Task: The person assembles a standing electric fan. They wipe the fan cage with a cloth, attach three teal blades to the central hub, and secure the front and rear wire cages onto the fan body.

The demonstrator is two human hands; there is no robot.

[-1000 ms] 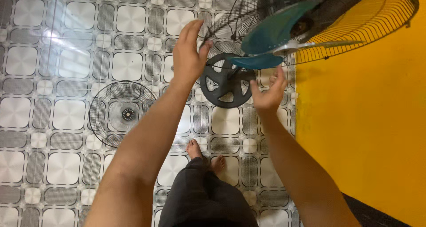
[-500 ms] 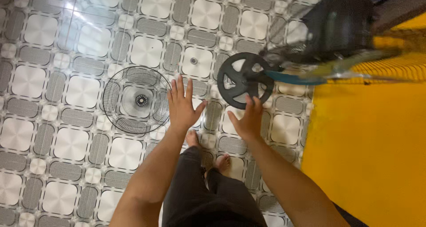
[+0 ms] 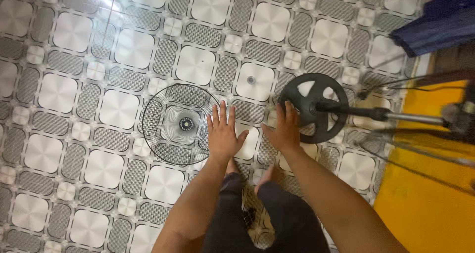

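Observation:
My left hand point(image 3: 223, 132) is stretched out palm down with fingers spread, holding nothing, over the right edge of a round wire fan grille point(image 3: 179, 124) lying flat on the tiled floor. My right hand point(image 3: 285, 129) is also empty with fingers extended, next to the round black fan base point(image 3: 312, 107). A metal pole point(image 3: 396, 116) runs from that base off to the right, where the blurred fan head point(image 3: 462, 122) sits at the frame's edge.
A small round cap point(image 3: 251, 80) lies on a tile above my hands. My bare feet and dark trousers point(image 3: 267, 218) are at the bottom centre. A yellow wall point(image 3: 425, 203) fills the right side, and blue cloth point(image 3: 435, 25) hangs at top right.
My view has tilted down toward the floor. Both hands dropped away from the fan head and blades and now hover low over the grille and base.

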